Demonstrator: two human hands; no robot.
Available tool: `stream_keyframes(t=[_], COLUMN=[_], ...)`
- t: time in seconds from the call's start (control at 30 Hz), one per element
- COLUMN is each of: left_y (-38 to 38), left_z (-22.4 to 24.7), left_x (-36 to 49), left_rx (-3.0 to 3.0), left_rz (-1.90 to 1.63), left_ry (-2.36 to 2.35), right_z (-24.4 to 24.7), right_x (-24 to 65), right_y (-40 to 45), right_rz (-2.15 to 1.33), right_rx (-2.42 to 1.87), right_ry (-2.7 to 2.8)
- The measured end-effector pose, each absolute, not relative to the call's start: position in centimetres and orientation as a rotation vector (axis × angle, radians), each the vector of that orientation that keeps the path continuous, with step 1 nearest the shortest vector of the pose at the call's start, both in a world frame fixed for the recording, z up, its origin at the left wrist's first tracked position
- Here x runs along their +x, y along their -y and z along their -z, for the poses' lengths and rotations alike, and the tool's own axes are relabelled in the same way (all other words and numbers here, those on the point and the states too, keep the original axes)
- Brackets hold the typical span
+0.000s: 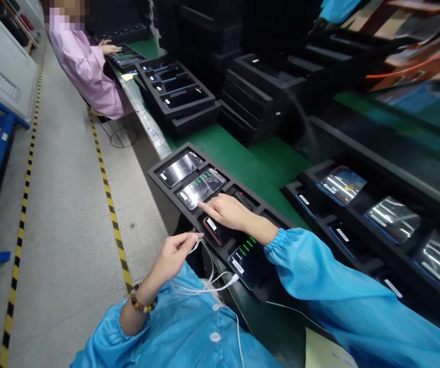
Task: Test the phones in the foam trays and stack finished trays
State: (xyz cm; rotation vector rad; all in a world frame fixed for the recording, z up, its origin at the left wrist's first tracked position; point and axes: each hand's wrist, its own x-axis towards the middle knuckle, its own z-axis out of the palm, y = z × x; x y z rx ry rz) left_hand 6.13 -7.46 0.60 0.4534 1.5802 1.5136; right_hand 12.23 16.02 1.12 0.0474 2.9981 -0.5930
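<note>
So, left hand (176, 253) is pinched tight on a white cable plug (197, 237) just outside the black tray (169, 159); right hand (229, 210) reaches a phone (202, 188) inside, can't tell its grip.

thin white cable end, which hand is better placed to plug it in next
Probably the left hand: it pinches the thin white cable end, while the right hand reaches over the black rectangular tray to a glossy rectangular phone showing green lines.

Phone (201, 188) and white plug (199, 238)
The glossy phone, marked by green text and a white label, is laid face-up in a black tray (171, 194); the plug is held beside it.
</note>
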Motion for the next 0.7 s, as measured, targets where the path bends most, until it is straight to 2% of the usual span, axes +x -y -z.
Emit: stream_keyframes(t=[0.23, 0.37, 0.47, 0.7], left_y=[7.6, 7.5, 7.2, 6.7], left_z=[1.4, 1.9, 2.2, 2.4], left_x=[8.3, 8.7, 8.8, 9.4], left_rx=[0.462, 0.474, 0.502, 0.547], left_rz=[-1.361, -1.355, -1.356, -1.335], left_ry=[-1.605, -1.603, -1.600, -1.637], right_z=[-0.9, -0.4, 0.6, 2.0], right_x=[13.4, 16.1, 17.6, 17.2], right_y=[-14.1, -16.6, -18.3, -18.1], right_rz=[0.692, 0.802, 0.773, 0.753], right_rx=[0.075, 0.558, 0.964, 1.139], right_ry=[-3.035, -3.201, -3.093, -2.943])
